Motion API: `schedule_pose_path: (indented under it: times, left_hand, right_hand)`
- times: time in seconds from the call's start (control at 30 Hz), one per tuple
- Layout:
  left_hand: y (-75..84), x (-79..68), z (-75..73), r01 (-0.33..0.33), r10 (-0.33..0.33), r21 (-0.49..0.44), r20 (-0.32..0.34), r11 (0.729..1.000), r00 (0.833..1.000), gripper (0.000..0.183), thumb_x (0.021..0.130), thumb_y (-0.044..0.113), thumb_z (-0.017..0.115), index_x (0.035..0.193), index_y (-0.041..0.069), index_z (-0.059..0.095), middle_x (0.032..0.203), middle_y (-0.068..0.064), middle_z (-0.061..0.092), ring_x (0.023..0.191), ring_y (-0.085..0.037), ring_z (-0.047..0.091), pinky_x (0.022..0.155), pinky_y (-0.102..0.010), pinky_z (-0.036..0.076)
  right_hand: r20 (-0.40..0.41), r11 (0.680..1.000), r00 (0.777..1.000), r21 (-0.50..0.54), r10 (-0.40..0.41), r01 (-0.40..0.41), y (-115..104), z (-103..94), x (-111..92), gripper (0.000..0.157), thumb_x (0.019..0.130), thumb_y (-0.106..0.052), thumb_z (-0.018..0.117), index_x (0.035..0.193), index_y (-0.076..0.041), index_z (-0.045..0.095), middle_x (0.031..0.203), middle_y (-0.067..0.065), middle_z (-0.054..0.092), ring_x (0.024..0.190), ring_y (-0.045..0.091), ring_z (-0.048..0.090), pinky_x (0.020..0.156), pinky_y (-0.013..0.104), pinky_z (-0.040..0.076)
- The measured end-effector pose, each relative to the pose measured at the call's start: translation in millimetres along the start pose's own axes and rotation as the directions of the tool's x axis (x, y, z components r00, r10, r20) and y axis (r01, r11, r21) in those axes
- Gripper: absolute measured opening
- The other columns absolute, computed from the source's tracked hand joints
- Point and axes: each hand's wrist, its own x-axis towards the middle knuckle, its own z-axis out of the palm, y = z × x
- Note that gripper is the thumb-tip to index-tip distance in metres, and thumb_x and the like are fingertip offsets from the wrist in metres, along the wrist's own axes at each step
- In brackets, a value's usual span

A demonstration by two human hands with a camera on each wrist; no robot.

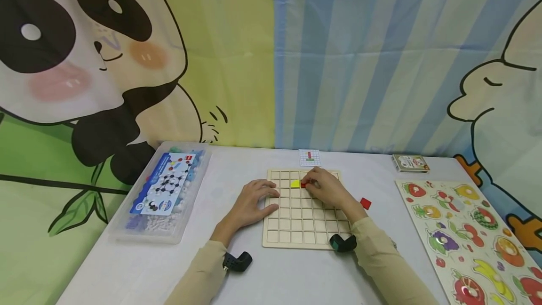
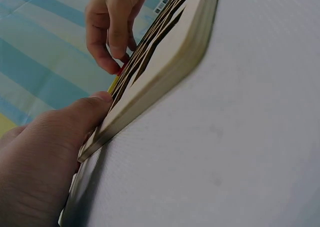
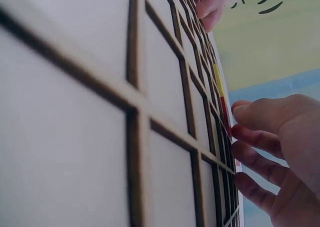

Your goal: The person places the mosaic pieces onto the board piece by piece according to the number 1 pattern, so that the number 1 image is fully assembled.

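A pale wooden grid board (image 1: 284,237) lies on the white table. On it, in an upper row, sits a yellow tile (image 1: 295,184) with a red tile (image 1: 303,184) directly to its right. My right hand (image 1: 326,187) reaches over the board and pinches at the red tile with thumb and forefinger; its fingers partly cover it. In the right wrist view the red tile (image 3: 224,112) lies low in the grid at those fingertips (image 3: 242,108). My left hand (image 1: 253,201) rests at the board's left edge, fingers spread along the rim.
Another red tile (image 1: 365,203) lies right of the board. Behind the board is a small grid pattern card (image 1: 309,157). A clear plastic box (image 1: 123,234) of parts stands at left. A small card box (image 1: 410,164) and a fruit picture board (image 1: 478,239) are at right.
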Motion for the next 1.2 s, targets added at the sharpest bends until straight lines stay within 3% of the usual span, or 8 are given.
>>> schedule_pose_path:
  times: [0.3,0.7,1.03,1.2]
  left_hand:
    - [-2.3,0.3,1.3,-0.003,0.003,0.005,0.007,1.000,1.000,0.023,0.084,0.038,0.069,0.104,0.027,0.068,0.124,0.003,0.059,0.122,-0.023,0.049,0.101,-0.052,0.035]
    - [-1.0,0.7,-1.0,-0.007,0.007,0.006,0.001,1.000,1.000,0.023,0.084,0.037,0.070,0.104,0.027,0.068,0.124,0.003,0.059,0.122,-0.024,0.049,0.100,-0.051,0.036]
    - [-2.8,0.5,0.1,-0.015,0.015,0.006,-0.001,1.000,1.000,0.024,0.083,0.037,0.071,0.104,0.025,0.068,0.124,0.002,0.059,0.122,-0.024,0.049,0.100,-0.052,0.036]
    - [-2.7,0.9,-0.3,-0.018,0.018,0.007,-0.006,1.000,1.000,0.024,0.083,0.037,0.071,0.104,0.025,0.068,0.123,0.001,0.060,0.122,-0.025,0.050,0.099,-0.052,0.037]
  right_hand:
    - [0.001,1.000,1.000,0.016,-0.008,0.008,-2,-11.2,-15,0.017,0.094,-0.015,0.056,0.108,-0.010,0.065,0.109,0.006,0.060,0.101,0.024,0.058,0.085,0.043,0.049]
    - [-0.007,0.997,0.999,0.067,0.037,-0.037,12,-27.3,-44,0.016,0.092,-0.015,0.060,0.107,-0.010,0.065,0.103,0.000,0.059,0.092,0.015,0.058,0.080,0.036,0.050]
    - [-0.058,1.000,0.998,0.022,0.013,-0.012,28,-36.5,-69,0.014,0.091,-0.012,0.062,0.104,-0.009,0.065,0.102,0.000,0.062,0.091,0.015,0.057,0.085,0.044,0.049]
    - [-0.059,0.999,0.998,0.020,0.027,-0.026,38,-39.0,-81,0.015,0.090,-0.013,0.063,0.105,-0.012,0.065,0.100,-0.002,0.061,0.089,0.011,0.057,0.078,0.035,0.050]
